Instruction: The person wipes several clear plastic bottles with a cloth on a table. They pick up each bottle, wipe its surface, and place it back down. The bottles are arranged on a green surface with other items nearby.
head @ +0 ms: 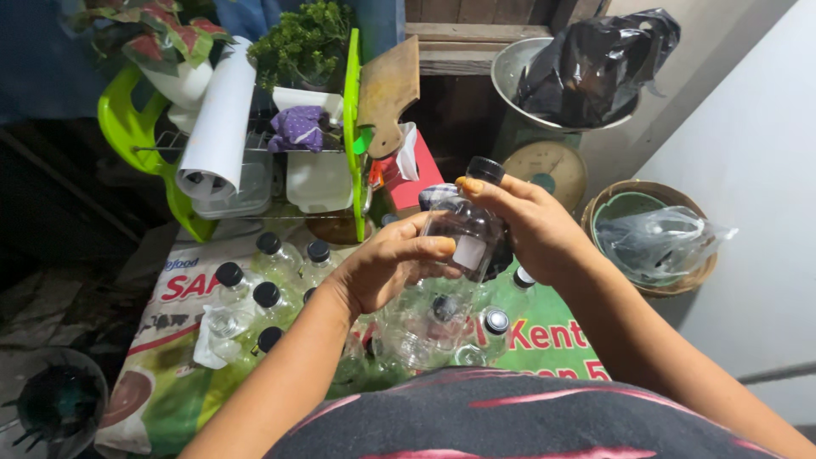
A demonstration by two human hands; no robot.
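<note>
Both hands are meeting at chest height over a clutter of bottles. The left hand (387, 268) is curling its fingers (429, 246) snugly around the body of a clear bottle (463, 225), a smooth, rounded vessel with a blank white label patch and a ribbed black screw cap. The right hand (531, 225) is closing over the upper part of the same bottle from the other side, its fingertips pressing near the shoulder just under the cap. The bottle is sitting tilted between the two palms, raised above the rest.

Beneath it, more clear bottles with black caps (272, 276) are standing and lying close together on glossy printed sacks (170, 340). Behind them a lime-green plastic rack (353, 127) is carrying a white paper roll (221, 119), a purple cloth and a worn wooden board (387, 89). To the right, a woven basket (650, 195) is holding a crinkled transparent bag, and a metal bowl (510, 64) is cradling a shiny black one.
</note>
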